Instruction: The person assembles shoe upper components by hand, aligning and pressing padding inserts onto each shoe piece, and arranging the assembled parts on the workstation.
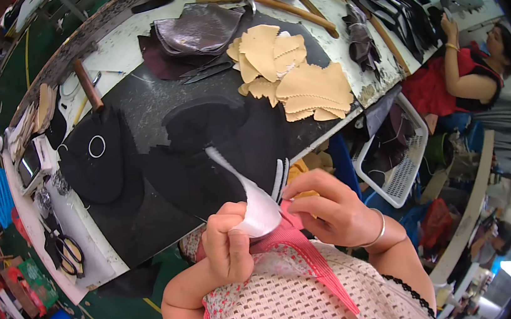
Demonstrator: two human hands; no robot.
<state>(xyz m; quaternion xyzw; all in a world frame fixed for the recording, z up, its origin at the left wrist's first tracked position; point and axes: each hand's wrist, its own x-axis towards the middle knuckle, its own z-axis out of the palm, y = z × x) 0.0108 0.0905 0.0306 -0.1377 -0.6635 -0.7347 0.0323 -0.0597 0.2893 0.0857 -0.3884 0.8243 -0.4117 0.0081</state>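
Note:
My left hand (227,241) is closed, thumb against fingers, on a curved white piece of sheet material (261,212). The piece bends between my hands and tapers to a narrow tip over the table. Close to its other side is my right hand (331,211), its fingers curled and drawn together; whatever they pinch, if anything, is hidden. Beyond the white piece lie stacked black cut pieces (203,140). More black pieces (94,156) are at the left, with a white ring (97,146) on top. Two narrow white strips (279,175) lie at the table edge.
Beige zigzag-edged pieces (314,90) and shiny dark pieces (197,30) lie farther back. A hammer (88,85) and scissors (69,253) are at the left. Right of the table is a white basket (398,190); a co-worker in red (436,88) is beyond.

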